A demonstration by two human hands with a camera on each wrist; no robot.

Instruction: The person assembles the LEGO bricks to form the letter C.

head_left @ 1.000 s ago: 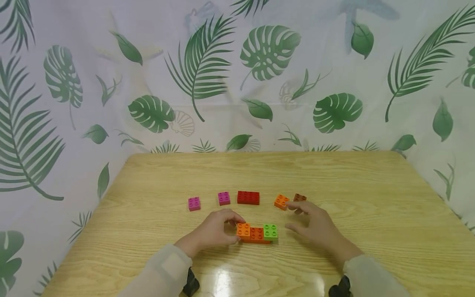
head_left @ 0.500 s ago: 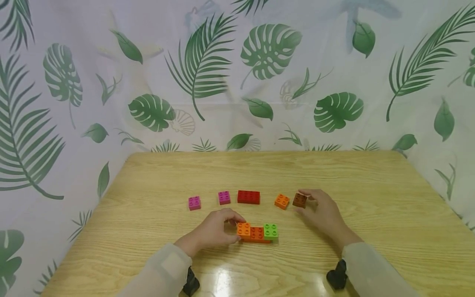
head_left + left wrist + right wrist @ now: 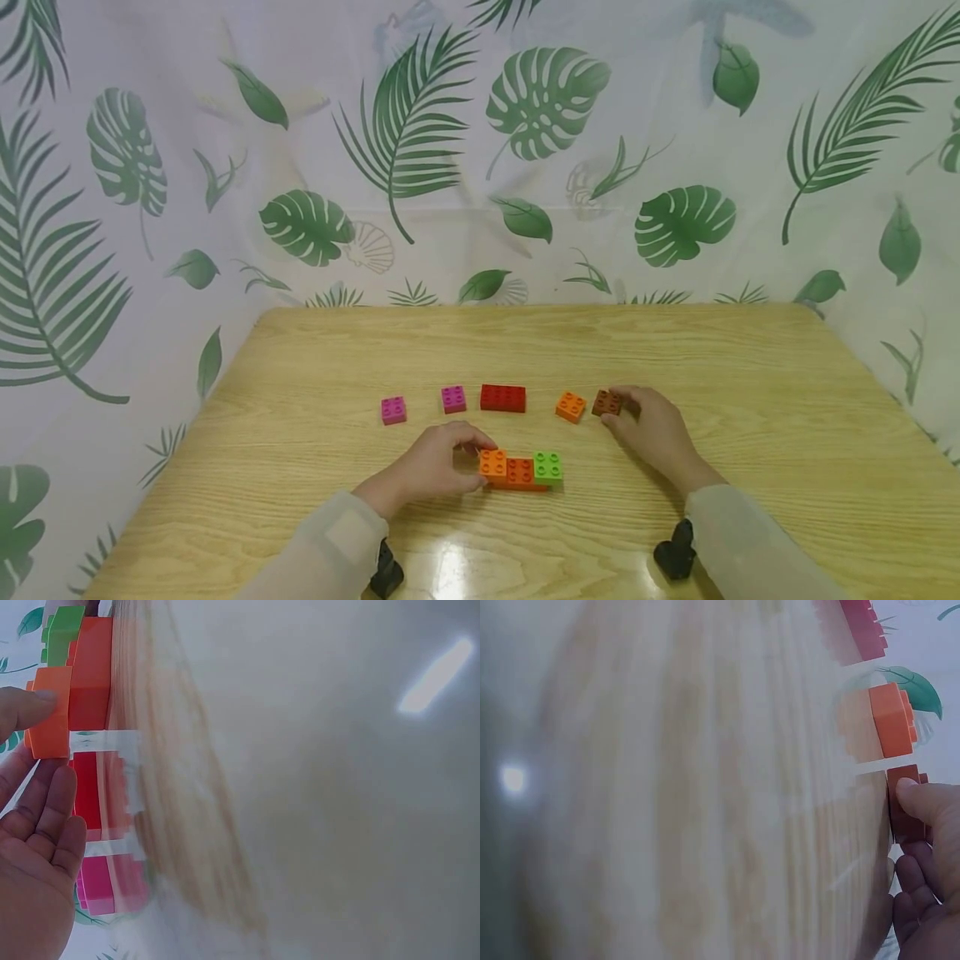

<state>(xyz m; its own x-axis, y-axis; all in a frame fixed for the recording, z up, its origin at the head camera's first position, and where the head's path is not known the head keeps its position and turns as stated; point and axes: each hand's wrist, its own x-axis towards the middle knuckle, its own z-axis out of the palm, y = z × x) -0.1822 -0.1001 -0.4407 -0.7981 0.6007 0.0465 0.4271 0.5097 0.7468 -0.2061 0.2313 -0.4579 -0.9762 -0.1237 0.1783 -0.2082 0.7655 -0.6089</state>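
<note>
My left hand (image 3: 429,465) pinches the light orange toy brick (image 3: 492,462) at the left end of a small joined build. Under it lies a longer dark orange brick (image 3: 520,472), and a lime green brick (image 3: 547,467) sits on its right end. The left wrist view shows the thumb against the side of that light orange brick (image 3: 52,724). Farther right, my right hand (image 3: 654,427) holds a brown brick (image 3: 604,402) between thumb and fingers. In the right wrist view the thumb presses the face of the brown brick (image 3: 904,814), low over the tabletop.
Behind the build, a loose orange brick (image 3: 571,407) stands just left of the brown one. A long red brick (image 3: 502,398) and two magenta bricks, one nearer the middle (image 3: 453,399) and one farther left (image 3: 393,410), continue that row on the wooden table (image 3: 337,350).
My right hand has moved back and right, past the loose orange brick, and taken the brown brick between its thumb and fingers. The left hand stays on the build.
</note>
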